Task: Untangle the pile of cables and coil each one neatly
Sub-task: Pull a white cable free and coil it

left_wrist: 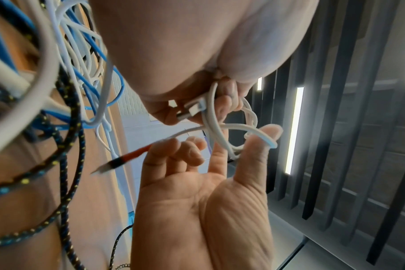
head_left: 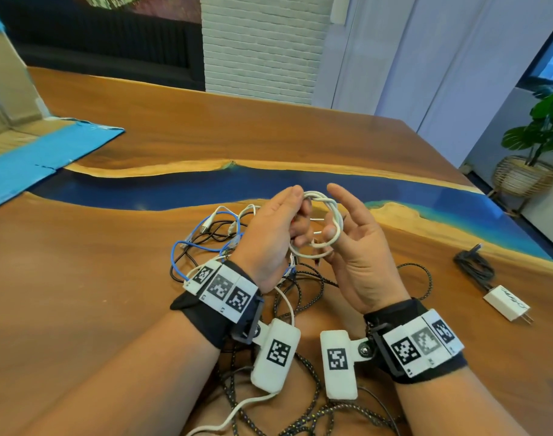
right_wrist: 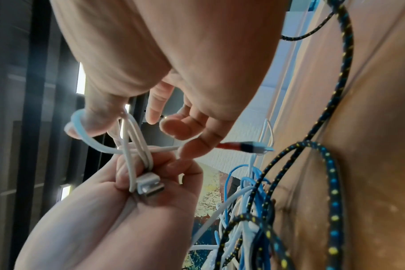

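White cable, head view: we find it raised above the table, between both hands, wound into a small coil with turns crossing.
Left hand, head view: fingers curled round the coil's near side, gripping it.
Right hand, head view: fingers spread and relaxed; the coil's far side hangs on it, nothing pinched.
Pile of cables, head view: blue, black, white and braided leads lie tangled under the wrists; a black cable with charger lies well apart on the right, already bundled.
USB plug, left wrist view: hidden from the head camera; here we see it pressed against the turns by the left fingertips.
Loop on thumb, left wrist view: one turn sits near the tip of what looks like the right thumb; the other right fingers curl loosely, holding nothing.
Red-collared plug, right wrist view: the free tail runs out from the crossing beside the right little finger; the head view barely shows it.
Advice: we judge the tail should be wrapped or tucked across the turns, the left hand's pinch on the plug kept firm and the thumb loop kept from slipping, or the coil will spring apart.
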Tool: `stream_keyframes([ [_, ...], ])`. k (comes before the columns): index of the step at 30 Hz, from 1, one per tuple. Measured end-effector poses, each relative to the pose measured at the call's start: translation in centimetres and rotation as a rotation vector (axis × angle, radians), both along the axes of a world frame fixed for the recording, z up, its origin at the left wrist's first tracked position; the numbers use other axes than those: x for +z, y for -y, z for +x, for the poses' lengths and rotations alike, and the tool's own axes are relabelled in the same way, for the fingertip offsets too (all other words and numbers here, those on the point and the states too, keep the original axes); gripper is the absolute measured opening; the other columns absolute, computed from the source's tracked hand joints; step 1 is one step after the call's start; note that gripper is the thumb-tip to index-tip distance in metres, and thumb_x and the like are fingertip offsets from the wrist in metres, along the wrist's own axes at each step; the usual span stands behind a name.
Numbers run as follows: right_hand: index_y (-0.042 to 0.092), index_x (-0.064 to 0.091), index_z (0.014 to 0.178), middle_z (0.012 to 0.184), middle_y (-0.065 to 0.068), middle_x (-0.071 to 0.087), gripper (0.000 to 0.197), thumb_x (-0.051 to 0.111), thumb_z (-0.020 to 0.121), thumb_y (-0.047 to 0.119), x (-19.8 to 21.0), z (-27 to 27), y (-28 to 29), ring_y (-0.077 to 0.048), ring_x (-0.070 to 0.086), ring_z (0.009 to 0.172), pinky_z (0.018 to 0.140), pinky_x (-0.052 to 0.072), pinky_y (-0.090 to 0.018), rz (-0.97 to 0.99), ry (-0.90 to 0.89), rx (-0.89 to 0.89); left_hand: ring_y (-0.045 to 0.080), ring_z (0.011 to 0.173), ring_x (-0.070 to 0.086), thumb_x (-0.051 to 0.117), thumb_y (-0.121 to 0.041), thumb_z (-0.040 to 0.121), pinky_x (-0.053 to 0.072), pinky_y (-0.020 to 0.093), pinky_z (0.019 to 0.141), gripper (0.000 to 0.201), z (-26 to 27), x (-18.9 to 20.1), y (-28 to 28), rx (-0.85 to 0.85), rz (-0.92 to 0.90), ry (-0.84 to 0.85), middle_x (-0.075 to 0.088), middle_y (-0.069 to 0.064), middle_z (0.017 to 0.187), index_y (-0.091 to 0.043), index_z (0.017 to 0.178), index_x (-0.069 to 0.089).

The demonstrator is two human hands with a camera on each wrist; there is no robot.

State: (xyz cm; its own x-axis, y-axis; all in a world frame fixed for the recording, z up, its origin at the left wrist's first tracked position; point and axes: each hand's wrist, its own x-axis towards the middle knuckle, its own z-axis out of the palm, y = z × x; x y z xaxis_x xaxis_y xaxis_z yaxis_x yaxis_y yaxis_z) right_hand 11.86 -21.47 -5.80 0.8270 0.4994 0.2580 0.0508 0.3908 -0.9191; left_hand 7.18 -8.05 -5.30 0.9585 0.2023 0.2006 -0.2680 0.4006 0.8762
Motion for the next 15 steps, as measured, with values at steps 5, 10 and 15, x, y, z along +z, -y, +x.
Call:
stream_keyframes([
  [5,0.029,0.068,0.13,0.098,-0.021,0.052,0.071,0.092,0.065,0.044,0.0,-0.4,-0.1,-0.034,0.053,0.09,0.08,0.052,-0.044,0.062,0.073,-0.044,0.012,0.047,0.021,0.033,-0.033,0.111,0.019,0.027,0.049,0.037,0.0,0.2,-0.1,0.03,0.007,-0.052,0.026,-0.005,0.055,-0.014,0.083,0.049],
  [10,0.021,0.081,0.099,0.079,-0.006,0.073,0.023,0.074,0.078,0.028,0.5,-0.6,0.1,-0.02,0.068,0.072,0.074,0.057,-0.033,0.114,0.125,-0.092,0.014,0.051,0.016,0.032,-0.035,0.111,0.024,0.022,0.044,0.037,0.4,0.1,-0.8,0.165,0.029,-0.127,0.023,-0.004,0.058,-0.016,0.082,0.046],
  [15,0.01,0.079,0.091,0.09,-0.017,0.076,0.03,0.052,0.089,-0.001,0.9,0.2,1.4,-0.026,0.074,0.073,0.082,0.06,-0.04,0.113,0.024,0.127,0.014,0.051,0.019,0.032,-0.036,0.111,0.02,0.03,0.051,0.037,0.8,0.0,-1.5,0.293,0.007,-0.136,0.025,-0.004,0.057,-0.017,0.082,0.044],
])
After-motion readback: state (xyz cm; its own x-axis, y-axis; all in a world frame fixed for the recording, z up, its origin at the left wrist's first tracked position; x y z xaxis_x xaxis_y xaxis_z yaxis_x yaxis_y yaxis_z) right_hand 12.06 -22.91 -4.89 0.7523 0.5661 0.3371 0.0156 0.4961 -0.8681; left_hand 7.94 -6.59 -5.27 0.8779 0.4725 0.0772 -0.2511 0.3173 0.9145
